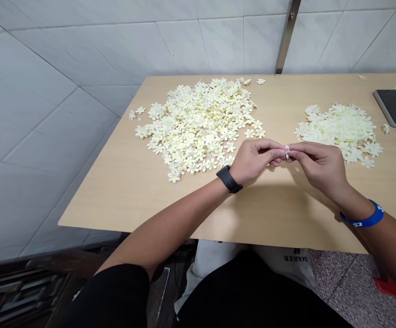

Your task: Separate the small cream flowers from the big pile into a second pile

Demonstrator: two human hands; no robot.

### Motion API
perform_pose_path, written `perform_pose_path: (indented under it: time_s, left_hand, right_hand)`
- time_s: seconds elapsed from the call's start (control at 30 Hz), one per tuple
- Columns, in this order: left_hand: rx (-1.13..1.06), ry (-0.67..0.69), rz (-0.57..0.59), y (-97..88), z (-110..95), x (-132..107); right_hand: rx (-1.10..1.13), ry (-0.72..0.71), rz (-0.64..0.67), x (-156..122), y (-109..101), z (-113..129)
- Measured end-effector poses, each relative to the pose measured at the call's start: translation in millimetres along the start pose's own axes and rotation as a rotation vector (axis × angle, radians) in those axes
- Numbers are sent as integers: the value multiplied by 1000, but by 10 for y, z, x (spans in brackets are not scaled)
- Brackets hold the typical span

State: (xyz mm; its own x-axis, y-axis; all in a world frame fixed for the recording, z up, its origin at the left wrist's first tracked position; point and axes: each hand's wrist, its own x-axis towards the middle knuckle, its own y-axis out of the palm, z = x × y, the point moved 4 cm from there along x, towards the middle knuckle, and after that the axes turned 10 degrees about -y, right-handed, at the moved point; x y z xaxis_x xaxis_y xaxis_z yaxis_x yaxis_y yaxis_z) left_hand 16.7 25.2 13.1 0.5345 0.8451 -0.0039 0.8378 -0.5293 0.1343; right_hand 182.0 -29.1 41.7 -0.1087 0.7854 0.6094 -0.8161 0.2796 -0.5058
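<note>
Left hand [254, 159] and right hand [321, 166] are raised above the pale wood-grain surface [109, 196], with their fingertips meeting near its centre. The item in hand is a small white flower-shaped piece [287, 152], located directly between them. Each grip is narrow and closed on the piece, pinching it between thumb and fingers from opposite sides. The piece's long axis appears roughly upright, across the line joining the hands, but the fingers cover much of it and its exact form cannot be confirmed. Neither hand is clearly nearer: fingers from both are in contact with it.

A large heap of flat cream-white five-petalled blossoms [198, 127] lies on the surface beyond the left hand, its nearest edge just beside that hand. A smaller heap of similar pale blossoms [337, 130] lies beyond the right hand, its near edge close to those fingers. A black strap watch [229, 179] is worn on the left wrist and a blue rubber wristband [363, 217] on the right. A black smartphone in a grey case [394, 107] lies at the far right of the surface.
</note>
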Motion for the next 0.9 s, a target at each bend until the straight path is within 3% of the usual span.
perform_pose_path:
  time_s: [0.3,0.9]
  left_hand:
    - [-44,-17,22,-5,-12,3]
    - [116,7,-4,7,-50,-20]
  right_hand:
    - [37,32,24,-23,0,-58]
    - [79,158,21,-7,-7,-52]
